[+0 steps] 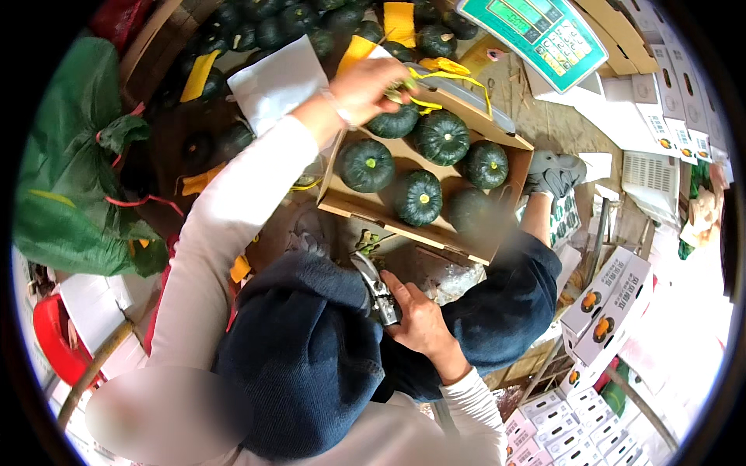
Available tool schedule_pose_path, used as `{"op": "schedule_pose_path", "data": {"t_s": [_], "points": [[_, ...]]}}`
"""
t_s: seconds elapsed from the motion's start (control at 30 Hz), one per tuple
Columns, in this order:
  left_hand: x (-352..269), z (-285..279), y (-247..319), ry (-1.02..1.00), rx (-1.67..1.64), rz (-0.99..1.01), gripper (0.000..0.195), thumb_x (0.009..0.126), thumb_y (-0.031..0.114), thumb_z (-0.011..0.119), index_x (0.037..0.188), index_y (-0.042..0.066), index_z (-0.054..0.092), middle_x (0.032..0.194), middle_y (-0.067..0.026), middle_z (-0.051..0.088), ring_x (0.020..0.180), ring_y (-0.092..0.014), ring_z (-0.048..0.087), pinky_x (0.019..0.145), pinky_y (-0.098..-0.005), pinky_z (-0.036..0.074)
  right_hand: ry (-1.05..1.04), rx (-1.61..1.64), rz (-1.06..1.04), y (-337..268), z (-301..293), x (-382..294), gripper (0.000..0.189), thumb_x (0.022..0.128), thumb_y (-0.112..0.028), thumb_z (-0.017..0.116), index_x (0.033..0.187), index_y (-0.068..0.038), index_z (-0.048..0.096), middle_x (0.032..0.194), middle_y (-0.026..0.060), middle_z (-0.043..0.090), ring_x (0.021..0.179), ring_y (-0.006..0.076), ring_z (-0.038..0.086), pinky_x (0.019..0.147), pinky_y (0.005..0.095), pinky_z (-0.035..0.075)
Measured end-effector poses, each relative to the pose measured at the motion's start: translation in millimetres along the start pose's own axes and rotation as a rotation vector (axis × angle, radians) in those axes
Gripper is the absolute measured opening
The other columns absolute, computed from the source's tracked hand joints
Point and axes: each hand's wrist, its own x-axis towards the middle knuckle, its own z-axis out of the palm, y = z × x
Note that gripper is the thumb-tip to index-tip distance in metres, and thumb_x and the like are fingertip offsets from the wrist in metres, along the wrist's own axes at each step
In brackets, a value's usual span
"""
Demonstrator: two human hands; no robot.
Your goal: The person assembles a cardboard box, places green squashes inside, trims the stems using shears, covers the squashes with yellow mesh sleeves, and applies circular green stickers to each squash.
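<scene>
My left hand (pixel 373 87) is over the far left corner of an open cardboard box (pixel 349 212). Its fingers close on a small green piece (pixel 401 92), perhaps a cut stem. Dark green pumpkins (pixel 441 138) sit in the box with their pale cut stem ends up. One near the right corner (pixel 469 209) is partly blurred. Nearer my body, my right hand (pixel 417 320) grips metal pruning shears (pixel 377 288), blades pointing away from me. The shears are between my denim-covered knee (pixel 303 349) and the near side of the box.
More pumpkins (pixel 297 20) are heaped at the back. A digital scale display (pixel 539 41) stands back right, and a green mesh sack (pixel 70 157) bulges at left. My grey shoe (pixel 556 172) is right of the box. Printed cartons (pixel 606 306) are stacked at right; a white sheet (pixel 280 81) lies back left.
</scene>
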Motion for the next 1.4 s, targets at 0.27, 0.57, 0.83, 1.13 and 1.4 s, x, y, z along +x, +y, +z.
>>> {"op": "schedule_pose_path", "data": {"t_s": [0.27,0.57,0.83,1.13,1.4], "points": [[-378.8,-158.1,7.7,1.196,-0.309,-0.16,0.01,0.09,0.014,0.05,0.082,0.008,0.052,0.074,-0.0044,0.055,0.064,-0.016,0.055,0.06,-0.0295,0.05,-0.153,-0.742,0.267,117.7,78.8,59.9,0.072,0.078,-0.022,0.064,0.141,-0.012,0.03,0.129,0.0206,0.045,0.121,0.0385,0.043,0.096,0.0532,0.038],[-624.0,-26.9,-70.6,0.377,1.301,-1.401,0.046,0.071,0.037,0.067,0.103,0.004,0.062,0.109,-0.0178,0.06,0.114,-0.036,0.05,0.099,-0.0408,0.041,-0.208,-0.56,0.227,136.6,91.7,87.8,0.05,0.089,-0.017,0.048,0.136,-0.006,0.038,0.126,0.0197,0.05,0.119,0.0356,0.047,0.1,0.0474,0.037],[-390.2,-134.6,-164.1,0.932,0.664,-1.118,0.051,0.082,0.042,0.062,0.097,-0.007,0.062,0.097,-0.0243,0.065,0.088,-0.035,0.065,0.078,-0.0447,0.051,-0.31,0.838,-0.05,88.2,54.4,70.6,0.042,0.092,-0.014,0.041,0.132,-0.003,0.045,0.122,0.0198,0.055,0.116,0.0335,0.051,0.1,0.0434,0.038],[-364.2,-89.4,-20.4,0.112,1.01,-0.449,0.038,0.082,0.009,0.056,0.118,0.0,0.055,0.116,-0.0223,0.054,0.107,-0.04,0.053,0.092,-0.0404,0.044,0.157,0.107,-0.057,-49.1,-2.3,75.7,0.034,0.08,-0.011,0.065,0.113,-0.003,0.06,0.098,0.0183,0.064,0.087,0.0346,0.064,0.072,0.0383,0.051],[-162.3,-18.9,37.7,0.13,0.317,0.064,0.037,0.095,0.013,0.052,0.128,-0.001,0.044,0.11,-0.008,0.057,0.102,-0.016,0.054,0.091,-0.0272,0.042,0.772,0.11,-0.458,-90.1,-27.3,163.4,0.036,0.076,-0.001,0.065,0.111,-0.001,0.057,0.108,0.0182,0.057,0.096,0.0385,0.056,0.082,0.0421,0.047]]}}
